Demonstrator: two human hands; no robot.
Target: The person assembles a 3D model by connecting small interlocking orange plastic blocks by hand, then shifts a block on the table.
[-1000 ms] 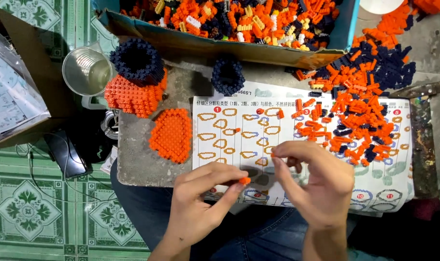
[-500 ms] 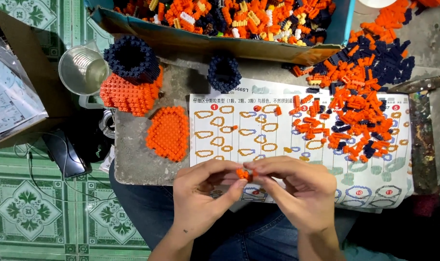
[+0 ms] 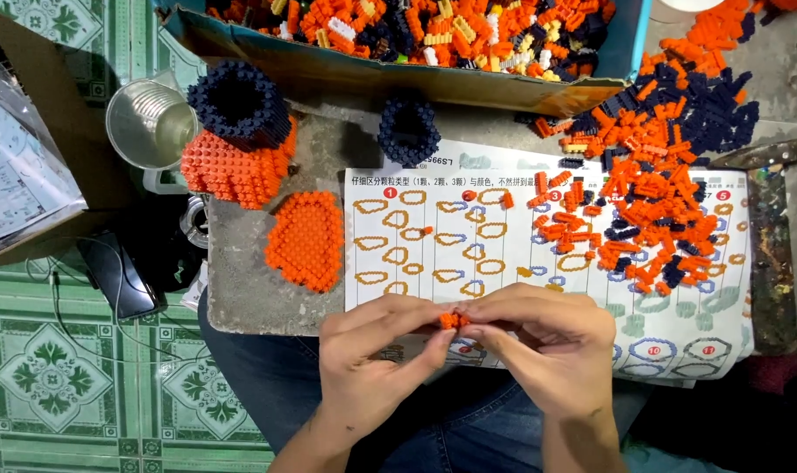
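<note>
Lying crosswise, long axis left-right: small orange brick cluster between both hands.

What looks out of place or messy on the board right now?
Loose orange and dark blue bricks lie heaped over the right part of the instruction sheet, hiding some diagrams. Otherwise nothing stands out; both hands pinch small orange bricks.
</note>
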